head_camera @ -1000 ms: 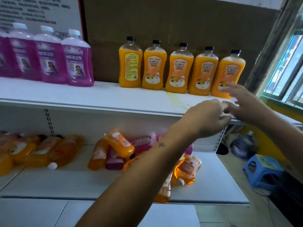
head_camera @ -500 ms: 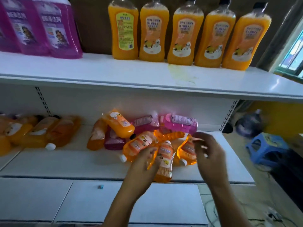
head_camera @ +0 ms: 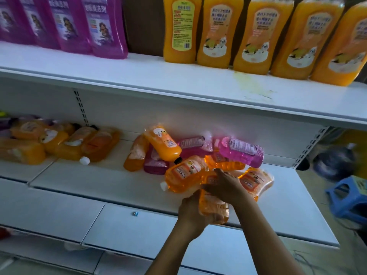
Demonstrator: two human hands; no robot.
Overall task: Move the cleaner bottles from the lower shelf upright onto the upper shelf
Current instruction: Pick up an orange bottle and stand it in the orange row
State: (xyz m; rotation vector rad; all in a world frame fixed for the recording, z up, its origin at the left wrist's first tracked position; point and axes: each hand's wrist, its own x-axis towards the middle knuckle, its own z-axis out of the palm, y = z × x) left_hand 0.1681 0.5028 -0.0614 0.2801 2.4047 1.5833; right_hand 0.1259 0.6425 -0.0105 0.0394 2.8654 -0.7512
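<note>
An orange cleaner bottle (head_camera: 213, 209) lies at the front edge of the lower shelf (head_camera: 99, 185). My left hand (head_camera: 191, 213) grips its lower end and my right hand (head_camera: 223, 187) grips its upper part. Around it lies a heap of orange and pink bottles (head_camera: 241, 150) on their sides. On the upper shelf (head_camera: 139, 76) stand several orange bottles (head_camera: 216, 32) upright in a row, with several purple bottles (head_camera: 103, 26) upright to their left.
More orange bottles (head_camera: 59, 141) lie on the lower shelf's left part. A yellow stain (head_camera: 252, 88) marks the upper shelf in front of the orange row. A blue stool (head_camera: 349, 197) and a dark round object (head_camera: 335, 161) sit on the floor at right.
Both hands came down from the upper shelf's edge to the heap on the lower shelf and took hold of an orange bottle. The view tilted down and moved closer.
</note>
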